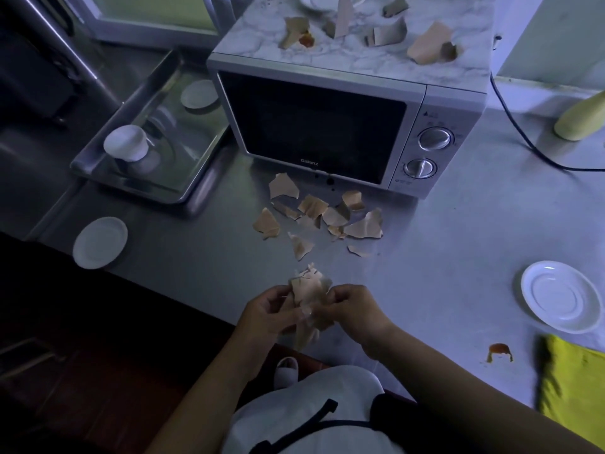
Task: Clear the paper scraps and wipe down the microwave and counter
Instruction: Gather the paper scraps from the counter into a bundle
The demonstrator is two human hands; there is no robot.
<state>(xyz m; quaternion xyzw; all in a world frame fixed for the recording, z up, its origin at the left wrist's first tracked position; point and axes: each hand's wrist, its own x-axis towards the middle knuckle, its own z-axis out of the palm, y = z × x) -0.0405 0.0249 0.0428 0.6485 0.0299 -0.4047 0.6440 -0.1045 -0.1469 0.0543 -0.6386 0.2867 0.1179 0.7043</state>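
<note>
few paper scraps (309, 294) are pinched in left hand (271, 314) and right hand (353, 309); more lie at twelve o'clock on worktop (458, 244) and microwave (314, 126), stains (499, 350) unwiped.

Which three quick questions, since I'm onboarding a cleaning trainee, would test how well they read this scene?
1. True or false: the left hand and the right hand both hold paper scraps.
2. The yellow cloth lies: A on the microwave, B on the counter, C in the left hand.
3. Fill in: the microwave's top bears a reddish-brown ____.
Key: 1 true; 2 B; 3 stain.
</note>
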